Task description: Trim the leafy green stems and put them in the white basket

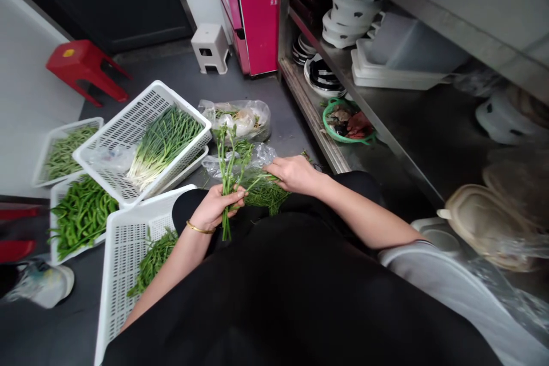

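Note:
My left hand is closed around a bunch of leafy green stems, held upright with the cut ends below the fist. My right hand pinches a single green stem that runs across to the bunch. Under both hands, a heap of loose greens lies by a clear plastic bag. Left of my left forearm, more leafy greens rest in a white slotted basket.
White baskets at left hold spring onions, green peppers and green beans. A tied clear bag lies ahead. Steel shelving with crockery flanks my right. A red stool, white stool and someone's shoe are on the floor.

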